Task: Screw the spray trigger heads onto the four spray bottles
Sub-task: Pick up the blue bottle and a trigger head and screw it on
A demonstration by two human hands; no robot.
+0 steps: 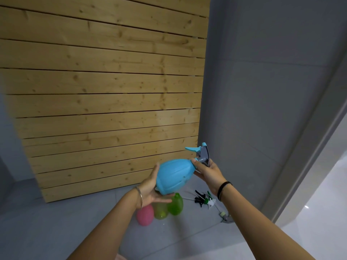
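The blue ribbed plastic spray bottle [173,176], egg-shaped with shallow grooves running lengthwise, is held in the air in front of a wall of pale knotty pine planks [105,87], tilted so its neck points up and to the right. The left hand [152,188] cups the rounded base from below, palm up, fingers spread under it and thumb along the left side; a thin metal bangle [139,197] circles that wrist. Below the hands, on the smooth grey floor [56,226], stand three more bulbous bottles touching in a row: a pink opaque plastic bottle [145,215], a yellow-green translucent bottle [160,211] and a bright green translucent bottle [176,204] with its narrow neck open at the top. At the blue bottle's neck sits the blue and grey plastic trigger head [201,152], its pointed blue lever jutting left and its grey body angular. The right hand [208,172] is closed around the collar and lower part of this head, thumb on the near side; a black band [223,190] sits on that wrist. Right of the green bottle, loose trigger heads [203,199] in black, green and white lie in a small heap on the floor with thin white dip tubes sticking out. Further right a matt grey wall [253,91] meets a glossy white tiled floor [323,203].
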